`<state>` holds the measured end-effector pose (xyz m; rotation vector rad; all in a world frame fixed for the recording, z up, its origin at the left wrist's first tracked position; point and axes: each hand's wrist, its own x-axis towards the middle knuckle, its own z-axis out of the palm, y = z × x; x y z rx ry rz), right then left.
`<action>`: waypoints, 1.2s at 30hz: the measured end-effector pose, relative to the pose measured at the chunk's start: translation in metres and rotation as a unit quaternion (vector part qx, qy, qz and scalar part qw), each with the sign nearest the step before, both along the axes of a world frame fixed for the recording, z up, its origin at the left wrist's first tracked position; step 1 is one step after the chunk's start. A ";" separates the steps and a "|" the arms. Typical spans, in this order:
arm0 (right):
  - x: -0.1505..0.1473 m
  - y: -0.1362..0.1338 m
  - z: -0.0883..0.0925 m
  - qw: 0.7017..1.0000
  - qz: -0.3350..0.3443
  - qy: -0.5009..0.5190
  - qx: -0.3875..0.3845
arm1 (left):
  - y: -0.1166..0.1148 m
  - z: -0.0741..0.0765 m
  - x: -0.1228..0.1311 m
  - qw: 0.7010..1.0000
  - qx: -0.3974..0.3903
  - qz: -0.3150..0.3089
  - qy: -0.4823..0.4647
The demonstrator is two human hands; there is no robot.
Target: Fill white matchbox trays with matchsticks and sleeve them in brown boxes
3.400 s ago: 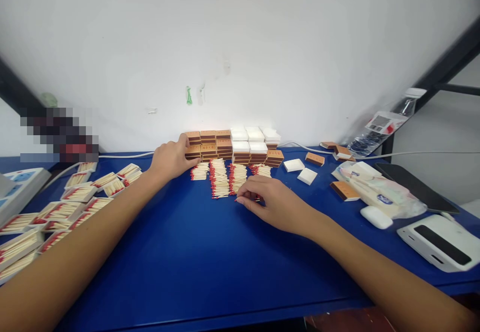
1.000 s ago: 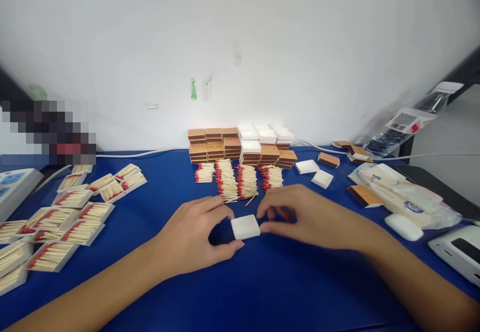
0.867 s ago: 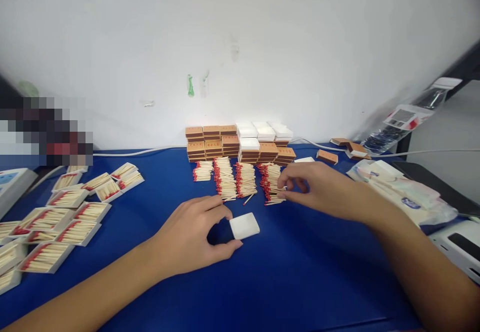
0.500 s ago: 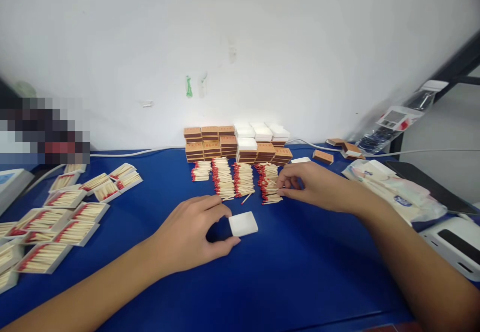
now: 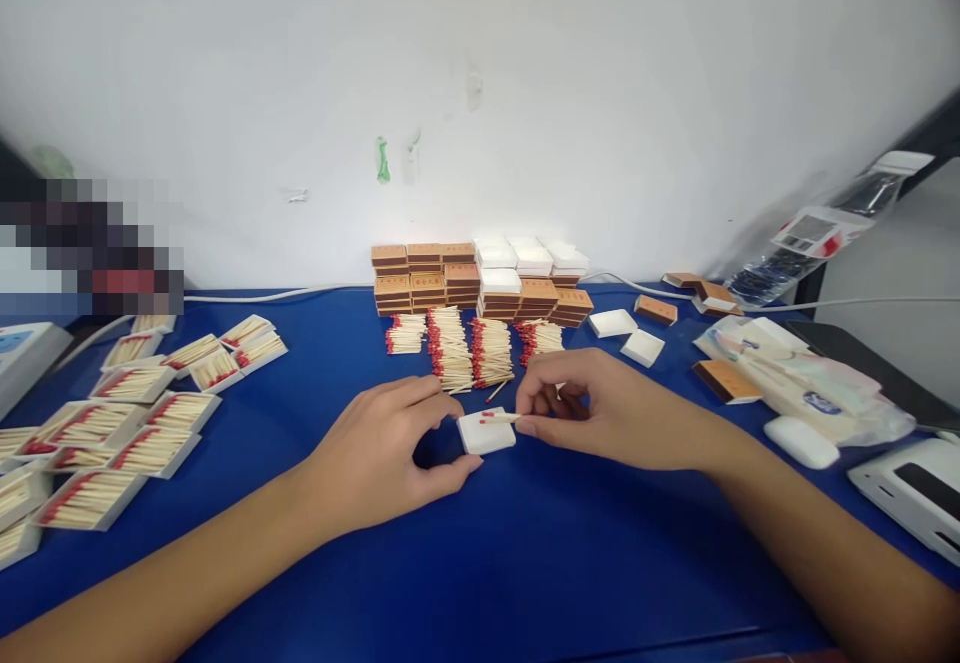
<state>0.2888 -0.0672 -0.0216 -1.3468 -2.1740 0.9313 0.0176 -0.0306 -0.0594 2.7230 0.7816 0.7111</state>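
Observation:
My left hand [image 5: 386,448] curls around the left side of a small white matchbox tray [image 5: 486,432] that lies on the blue table [image 5: 480,563], thumb and forefinger touching its edge. My right hand [image 5: 600,408] pinches red-tipped matchsticks [image 5: 496,418] and holds them over the tray. Just beyond lie rows of loose matches [image 5: 472,348], and behind them a stack of brown and white matchboxes [image 5: 480,278] against the wall.
Several open trays filled with matches [image 5: 127,413] cover the left of the table. White trays [image 5: 626,335], brown sleeves [image 5: 724,380], a tissue pack [image 5: 802,378], a white case [image 5: 799,440], a dark phone and a white device [image 5: 907,493] lie to the right.
My right hand came back from the loose match rows with matchsticks and now holds them over the white tray. My left hand stayed on the tray.

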 end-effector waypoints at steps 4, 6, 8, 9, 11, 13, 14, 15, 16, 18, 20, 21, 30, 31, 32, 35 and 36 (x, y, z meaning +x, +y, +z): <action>-0.005 0.000 -0.007 1.000 0.018 -0.008 0.001 | 0.000 -0.001 0.000 1.000 -0.002 -0.012 -0.004; -0.007 0.000 -0.009 1.000 0.022 -0.011 0.000 | 0.000 -0.001 0.000 1.000 -0.004 -0.018 -0.004; -0.008 -0.001 -0.010 1.000 0.024 -0.018 0.002 | -0.001 -0.001 0.000 1.000 -0.006 -0.021 0.000; -0.009 -0.002 -0.011 0.999 0.024 -0.022 0.005 | -0.001 -0.001 0.000 1.000 -0.005 -0.021 0.000; -0.010 -0.003 -0.012 0.999 0.025 -0.030 0.012 | 0.000 -0.001 0.000 1.000 -0.005 -0.021 0.001; -0.010 -0.004 -0.011 0.999 0.027 -0.033 0.016 | 0.000 -0.001 -0.001 1.000 -0.006 -0.022 0.003; -0.010 -0.004 -0.011 0.999 0.029 -0.033 0.014 | 0.000 -0.002 -0.001 1.000 -0.006 -0.022 0.003; -0.010 -0.005 -0.011 0.999 0.031 -0.033 0.012 | 0.001 -0.003 -0.001 1.000 -0.006 -0.022 0.004; -0.009 -0.005 -0.010 0.999 0.033 -0.033 0.011 | 0.001 -0.003 -0.001 1.000 -0.006 -0.021 0.006; -0.008 -0.005 -0.009 0.999 0.032 -0.028 0.010 | 0.001 -0.004 -0.001 1.000 -0.003 -0.022 0.006; -0.006 -0.004 -0.008 0.999 0.029 -0.021 0.014 | 0.001 -0.005 -0.001 1.000 -0.003 -0.025 0.009; -0.005 -0.003 -0.007 0.999 0.027 -0.018 0.015 | 0.001 -0.005 -0.001 1.000 -0.001 -0.026 0.009; -0.012 -0.005 -0.009 0.999 0.036 -0.011 -0.008 | 0.000 -0.002 -0.001 1.000 -0.004 -0.027 0.010; -0.013 -0.005 -0.009 0.999 0.038 -0.015 -0.007 | 0.000 -0.002 -0.001 1.000 -0.002 -0.026 0.010; -0.014 -0.006 -0.009 0.999 0.039 -0.019 -0.002 | 0.000 -0.003 -0.001 1.000 -0.001 -0.027 0.013; -0.010 -0.005 -0.007 0.999 0.022 -0.020 0.025 | 0.000 -0.003 -0.002 0.999 0.004 -0.030 0.015; -0.006 -0.004 -0.005 0.999 0.008 -0.022 0.039 | 0.000 -0.003 -0.002 0.999 0.007 -0.031 0.013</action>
